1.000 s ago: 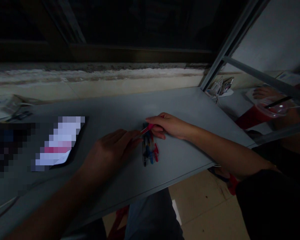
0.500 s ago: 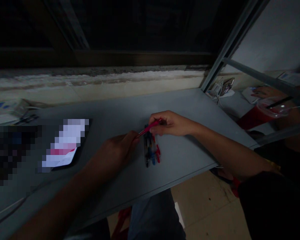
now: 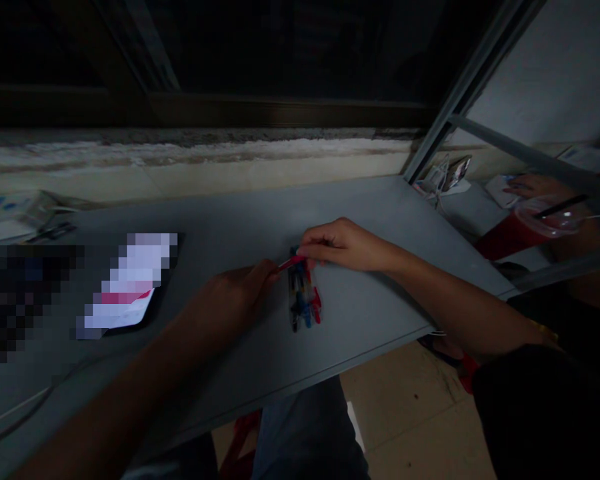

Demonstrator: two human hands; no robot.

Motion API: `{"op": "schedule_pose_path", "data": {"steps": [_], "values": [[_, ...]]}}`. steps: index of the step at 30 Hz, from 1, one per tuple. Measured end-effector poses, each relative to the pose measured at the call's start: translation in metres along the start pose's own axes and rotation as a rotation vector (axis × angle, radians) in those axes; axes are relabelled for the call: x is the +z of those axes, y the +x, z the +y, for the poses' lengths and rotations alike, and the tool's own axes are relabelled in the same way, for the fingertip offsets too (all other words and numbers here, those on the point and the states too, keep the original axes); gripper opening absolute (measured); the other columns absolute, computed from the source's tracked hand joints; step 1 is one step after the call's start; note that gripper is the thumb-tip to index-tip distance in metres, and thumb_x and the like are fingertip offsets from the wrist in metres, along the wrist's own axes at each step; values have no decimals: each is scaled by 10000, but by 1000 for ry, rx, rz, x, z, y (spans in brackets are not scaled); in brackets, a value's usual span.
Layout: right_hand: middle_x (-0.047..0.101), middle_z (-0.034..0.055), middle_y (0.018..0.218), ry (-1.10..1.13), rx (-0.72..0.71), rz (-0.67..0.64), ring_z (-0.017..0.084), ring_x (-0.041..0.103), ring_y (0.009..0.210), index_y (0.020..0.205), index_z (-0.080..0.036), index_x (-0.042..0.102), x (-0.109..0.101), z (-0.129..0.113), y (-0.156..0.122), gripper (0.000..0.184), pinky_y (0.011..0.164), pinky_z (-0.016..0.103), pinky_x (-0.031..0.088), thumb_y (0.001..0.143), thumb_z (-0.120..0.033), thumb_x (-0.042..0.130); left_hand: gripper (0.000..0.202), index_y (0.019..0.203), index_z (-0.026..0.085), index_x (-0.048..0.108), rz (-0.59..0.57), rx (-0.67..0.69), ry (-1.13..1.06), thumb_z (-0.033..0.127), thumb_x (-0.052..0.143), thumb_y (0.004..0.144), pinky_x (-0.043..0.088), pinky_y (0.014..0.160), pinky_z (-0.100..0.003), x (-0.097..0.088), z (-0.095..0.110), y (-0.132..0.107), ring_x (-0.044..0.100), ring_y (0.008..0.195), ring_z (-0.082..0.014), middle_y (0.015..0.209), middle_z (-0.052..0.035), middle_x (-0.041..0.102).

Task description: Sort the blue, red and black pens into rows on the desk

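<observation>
A slim red pen [image 3: 289,262] is stretched between my two hands above the desk [image 3: 370,300]. My left hand [image 3: 237,293] pinches its near-left end. At the other end, the fingers of my right hand [image 3: 333,243] are closed on the red part and cover most of it. Right below, several clear-barrelled pens [image 3: 303,297] with black, blue and red parts lie side by side on the desk. My right hand partly hides their far ends.
To the left lie a lit phone [image 3: 139,307], partly pixelated, and a cable. A white and blue box [image 3: 17,217] stands behind. A metal frame [image 3: 500,143] edges the desk at right. Beyond it are a cup of red drink [image 3: 517,230] and another person's hand [image 3: 540,187].
My right fingers have come down over the red end of the pen, which stuck out past them before. The left hand keeps its pinch. The pens on the desk stay put.
</observation>
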State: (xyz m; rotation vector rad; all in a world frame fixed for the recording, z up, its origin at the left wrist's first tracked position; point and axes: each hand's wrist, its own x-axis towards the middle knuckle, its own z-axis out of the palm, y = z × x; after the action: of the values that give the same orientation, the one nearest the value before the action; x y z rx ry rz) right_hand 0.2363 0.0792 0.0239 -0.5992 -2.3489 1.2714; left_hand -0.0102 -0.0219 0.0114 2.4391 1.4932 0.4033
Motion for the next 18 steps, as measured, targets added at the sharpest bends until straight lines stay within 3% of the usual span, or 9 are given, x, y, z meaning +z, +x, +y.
{"op": "schedule_pose_path", "data": {"steps": [3,7,10,12,18], "values": [[714,38,954,6,-53,78,124,590,783,1083,-159,666,-1,1,1,308,707,257,426,904,-382,780,403,1140,174,643,-11,-32,-2,384,301,1097,441,540,-268,0,-2,1,670,588,-191,764,-57,730],[658,7,772,-5,0,94,112,516,676,919,-141,685,-2,3,3,304,646,256,383,1012,-426,634,410,1196,178,628,3,-37,-47,414,308,1099,470,553,-277,2,-5,1,691,599,-200,781,-61,745],[669,12,796,77,-5,71,114,549,702,946,-134,701,-3,6,4,254,667,259,412,958,-387,719,414,1278,181,585,3,-90,-88,436,308,1106,487,564,-279,2,-6,-1,715,626,-210,801,-51,756],[687,22,857,167,-35,81,120,589,755,977,-137,701,-4,9,5,244,708,264,450,890,-343,797,428,1236,180,599,-5,-110,-98,455,296,1110,491,574,-283,1,-5,-1,713,631,-210,801,-51,750],[676,21,878,308,-132,136,124,626,821,833,-156,664,-7,11,7,193,794,284,505,840,-256,829,419,1052,181,656,45,-21,-204,418,315,1104,533,692,-283,-5,0,1,697,696,-186,850,-58,736]]}}
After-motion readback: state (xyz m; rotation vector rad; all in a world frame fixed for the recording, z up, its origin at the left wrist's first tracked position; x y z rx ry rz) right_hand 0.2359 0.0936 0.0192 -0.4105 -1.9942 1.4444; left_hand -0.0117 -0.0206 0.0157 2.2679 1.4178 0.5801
